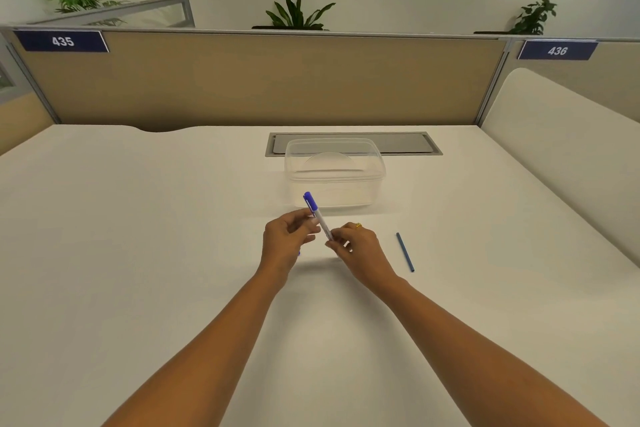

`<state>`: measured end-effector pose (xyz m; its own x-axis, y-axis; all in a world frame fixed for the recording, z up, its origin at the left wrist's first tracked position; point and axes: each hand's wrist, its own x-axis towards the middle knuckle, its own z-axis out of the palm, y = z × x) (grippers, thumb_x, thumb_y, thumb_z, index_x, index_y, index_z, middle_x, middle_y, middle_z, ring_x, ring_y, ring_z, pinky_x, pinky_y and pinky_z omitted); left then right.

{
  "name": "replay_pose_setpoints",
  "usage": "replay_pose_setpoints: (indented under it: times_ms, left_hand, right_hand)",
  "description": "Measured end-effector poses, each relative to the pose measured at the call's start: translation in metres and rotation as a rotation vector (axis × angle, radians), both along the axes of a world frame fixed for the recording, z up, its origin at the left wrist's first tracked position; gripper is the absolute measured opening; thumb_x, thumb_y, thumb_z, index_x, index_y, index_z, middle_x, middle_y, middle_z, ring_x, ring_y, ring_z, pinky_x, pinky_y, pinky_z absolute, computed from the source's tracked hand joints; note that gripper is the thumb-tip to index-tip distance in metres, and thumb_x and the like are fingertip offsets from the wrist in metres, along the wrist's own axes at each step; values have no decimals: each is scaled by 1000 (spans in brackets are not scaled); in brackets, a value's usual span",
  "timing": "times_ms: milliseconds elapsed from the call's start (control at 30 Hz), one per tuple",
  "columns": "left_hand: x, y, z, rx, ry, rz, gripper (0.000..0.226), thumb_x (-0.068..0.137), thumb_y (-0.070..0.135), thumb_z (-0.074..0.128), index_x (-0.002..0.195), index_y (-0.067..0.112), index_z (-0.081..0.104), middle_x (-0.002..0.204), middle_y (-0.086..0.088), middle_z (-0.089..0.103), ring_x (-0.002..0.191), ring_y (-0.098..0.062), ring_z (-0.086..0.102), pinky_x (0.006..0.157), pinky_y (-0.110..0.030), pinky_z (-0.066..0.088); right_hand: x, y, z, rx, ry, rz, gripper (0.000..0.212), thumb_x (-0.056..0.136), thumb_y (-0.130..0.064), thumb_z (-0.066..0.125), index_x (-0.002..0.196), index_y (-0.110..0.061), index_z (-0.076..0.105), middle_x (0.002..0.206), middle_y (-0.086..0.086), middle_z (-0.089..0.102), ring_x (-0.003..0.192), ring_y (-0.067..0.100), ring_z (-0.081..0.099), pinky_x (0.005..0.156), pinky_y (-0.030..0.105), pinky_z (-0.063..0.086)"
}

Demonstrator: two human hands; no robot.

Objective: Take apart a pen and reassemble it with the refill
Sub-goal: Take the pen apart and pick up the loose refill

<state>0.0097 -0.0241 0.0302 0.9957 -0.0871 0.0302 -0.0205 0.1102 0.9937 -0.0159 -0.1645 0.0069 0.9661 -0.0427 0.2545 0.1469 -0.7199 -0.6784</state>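
Observation:
A pen [318, 215] with a clear barrel and a blue cap is held tilted above the white desk [138, 253], cap end pointing up and away. My left hand [287, 239] pinches the barrel just below the cap. My right hand [356, 246] grips the lower end of the barrel, which its fingers hide. A thin blue refill [405, 252] lies on the desk to the right of my right hand, apart from it. A small blue bit [299, 253] peeks out beside my left palm; I cannot tell what it is.
A clear plastic container [334, 172] stands on the desk just beyond the hands. Behind it is a grey cable hatch [408, 144] set in the desk. A tan partition [259, 80] closes the back, and a white divider [554, 135] borders the right.

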Motion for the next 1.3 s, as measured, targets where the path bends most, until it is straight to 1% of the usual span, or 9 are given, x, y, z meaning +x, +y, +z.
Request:
replay_pose_setpoints:
  times_ms: [167, 333, 467, 567, 667, 767, 1000, 1167, 1300]
  left_hand:
    - [-1, -4, -2, 86, -21, 10, 18, 80, 11, 65, 98, 11, 68, 89, -8, 70, 79, -16, 67, 58, -6, 51]
    - [4, 1, -2, 59, -1, 93, 9, 82, 14, 64, 87, 20, 67, 85, -6, 71, 74, -11, 68, 65, -21, 53]
    - [8, 3, -1, 27, 4, 155, 10, 82, 12, 63, 90, 17, 66, 82, -4, 69, 69, -7, 68, 64, -16, 55]
    - [11, 6, 2, -2, 8, 226, 12, 82, 11, 63, 94, 8, 66, 79, -4, 68, 68, -8, 67, 56, -11, 54]
    - [15, 11, 4, -35, 2, 294, 6, 83, 12, 62, 89, 10, 64, 79, -7, 67, 69, -12, 66, 53, -10, 54]
    - [17, 15, 5, -77, 23, 353, 7, 83, 13, 63, 88, 9, 64, 81, -8, 66, 70, -14, 66, 54, -10, 55]
    - [21, 26, 1, -140, 112, 524, 15, 83, 16, 63, 94, 5, 64, 86, -9, 65, 66, -12, 64, 51, -9, 53]
    - [18, 25, -7, -19, 191, 410, 13, 82, 14, 65, 91, 5, 64, 83, -11, 66, 62, -14, 62, 56, -17, 56]
    - [9, 12, -14, 226, 214, 182, 10, 79, 12, 67, 84, 3, 65, 77, -13, 66, 55, -13, 62, 44, -9, 51]
  right_hand:
    - [1, 2, 1, 15, 9, 27, 23, 86, -18, 62, 104, -5, 68, 94, 15, 67, 80, 22, 56, 78, 36, 50]
    - [0, -6, -3, -24, 95, 29, 33, 80, -25, 69, 108, -9, 66, 100, 11, 66, 89, 22, 57, 80, 31, 46]
    - [-1, -10, -7, -44, 142, 24, 33, 78, -24, 71, 107, -8, 66, 102, 11, 66, 92, 23, 58, 80, 28, 43]
    - [-3, -13, -9, -45, 163, 18, 32, 78, -22, 71, 107, -9, 67, 100, 11, 66, 89, 20, 57, 76, 22, 40]
    - [-5, -19, -10, -40, 186, 9, 22, 81, -18, 67, 100, -8, 70, 96, 13, 68, 83, 16, 52, 76, 26, 41]
    - [-8, -24, -11, -49, 191, -4, 18, 83, -17, 64, 98, -8, 70, 93, 13, 69, 89, 22, 56, 80, 31, 44]
    - [-7, -30, -13, -64, 191, -42, 16, 83, -16, 64, 95, -9, 70, 91, 13, 69, 82, 18, 53, 76, 27, 41]
    - [-5, -32, -13, -62, 195, -86, 18, 82, -15, 65, 96, -7, 70, 90, 14, 68, 79, 15, 49, 74, 25, 39]
    - [-4, -29, -14, -57, 204, -111, 18, 82, -16, 65, 96, -7, 70, 92, 14, 68, 80, 15, 50, 75, 25, 40]
